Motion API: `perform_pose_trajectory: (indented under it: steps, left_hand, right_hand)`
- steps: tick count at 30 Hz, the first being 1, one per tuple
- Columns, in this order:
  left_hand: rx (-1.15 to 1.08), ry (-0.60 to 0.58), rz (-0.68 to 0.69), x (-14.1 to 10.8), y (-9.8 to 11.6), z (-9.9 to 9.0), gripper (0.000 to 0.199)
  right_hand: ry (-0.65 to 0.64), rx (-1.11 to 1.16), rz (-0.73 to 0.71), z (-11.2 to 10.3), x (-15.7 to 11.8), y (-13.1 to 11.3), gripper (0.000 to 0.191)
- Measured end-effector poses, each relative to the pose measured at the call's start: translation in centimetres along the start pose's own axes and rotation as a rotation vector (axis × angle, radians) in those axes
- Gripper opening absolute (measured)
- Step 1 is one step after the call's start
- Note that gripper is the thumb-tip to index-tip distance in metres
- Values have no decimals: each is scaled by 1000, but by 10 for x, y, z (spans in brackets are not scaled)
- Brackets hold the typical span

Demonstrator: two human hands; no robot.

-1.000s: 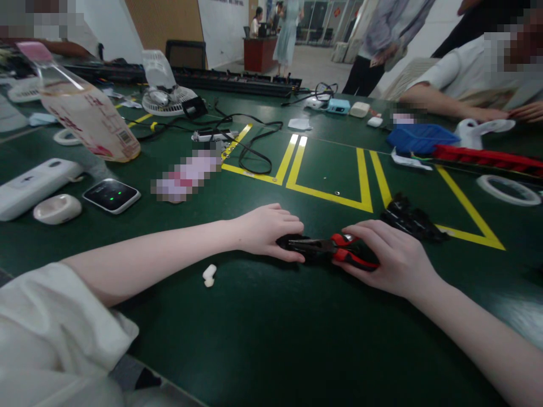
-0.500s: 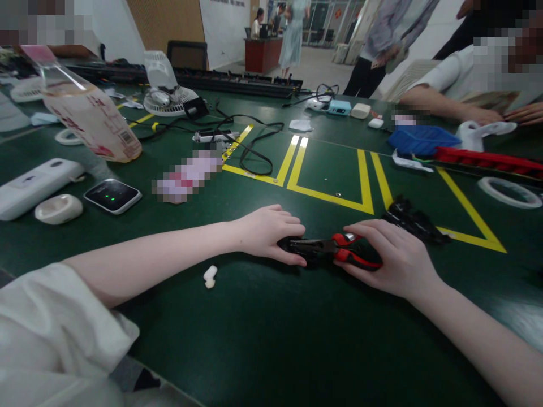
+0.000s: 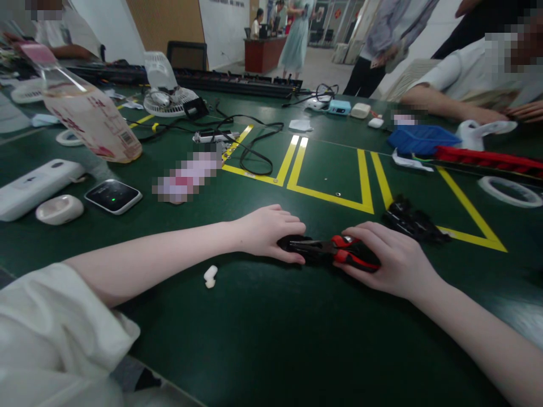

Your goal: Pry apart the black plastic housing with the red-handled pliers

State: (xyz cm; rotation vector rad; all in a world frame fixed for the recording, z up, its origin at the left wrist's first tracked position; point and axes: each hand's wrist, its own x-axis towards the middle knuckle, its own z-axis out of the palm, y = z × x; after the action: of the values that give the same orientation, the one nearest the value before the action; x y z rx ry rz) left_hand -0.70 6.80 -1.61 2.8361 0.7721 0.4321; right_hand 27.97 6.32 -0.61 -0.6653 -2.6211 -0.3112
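Red-and-black pliers lie in my right hand, its fingers wrapped round the handles. Their jaws point left, onto a black part that my left hand pinches between thumb and fingers. The jaws overlap the dark part, so its shape and the exact contact are hard to make out. Both hands are low over the green table. Beyond my right hand, another black part lies beside the yellow tape. A small white earbud rests below my left forearm.
At the left are a bottle, a white case, a black-faced device and a white fan. A black cable curls behind the tape. At the right are a blue tray, a tape roll and a person's arm.
My right hand and the pliers have shifted very slightly. My left hand keeps nearly the same place and pinch. In the background, a standing person in a light dress has moved a little.
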Motion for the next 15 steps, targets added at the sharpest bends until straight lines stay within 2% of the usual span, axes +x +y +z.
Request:
perform_pose_trajectory:
  steps: [15]
  left_hand:
    - [0, 7, 7, 0, 0, 0, 42]
  right_hand:
    - [8, 28, 67, 5, -7, 5, 45]
